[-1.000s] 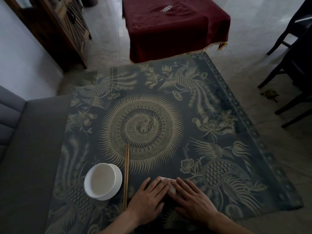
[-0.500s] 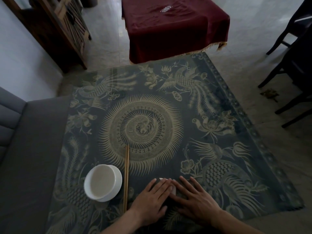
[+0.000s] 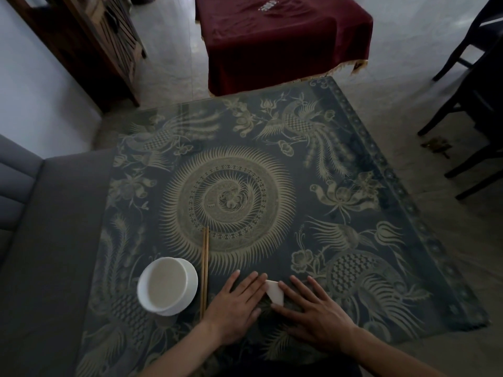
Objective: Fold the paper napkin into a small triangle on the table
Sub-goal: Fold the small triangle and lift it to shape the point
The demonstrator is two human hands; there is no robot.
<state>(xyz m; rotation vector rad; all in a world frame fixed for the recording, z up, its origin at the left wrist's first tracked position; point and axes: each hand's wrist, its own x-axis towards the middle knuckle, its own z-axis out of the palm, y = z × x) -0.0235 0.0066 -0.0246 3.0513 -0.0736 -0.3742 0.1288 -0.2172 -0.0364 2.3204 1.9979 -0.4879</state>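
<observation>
A small white folded paper napkin [image 3: 275, 293] lies on the patterned table [image 3: 340, 164] near its front edge, showing as a small wedge between my two hands. My left hand [image 3: 236, 306] lies flat on the table just left of the napkin, fingers spread, its fingertips at the napkin's upper corner. My right hand [image 3: 315, 314] rests flat just right of it, thumb and forefinger touching the napkin's lower and right edges. Part of the napkin may be hidden under the fingers.
A white bowl [image 3: 166, 285] stands left of my left hand, with a pair of wooden chopsticks [image 3: 204, 270] lying between them. A grey sofa [image 3: 40, 240] borders the table's left side. Beyond are a red-draped table [image 3: 283, 39], a wooden cabinet [image 3: 103, 42] and dark chairs [image 3: 473, 99].
My two hands have slid apart sideways, uncovering more of the white napkin between them. The bowl and chopsticks have not moved.
</observation>
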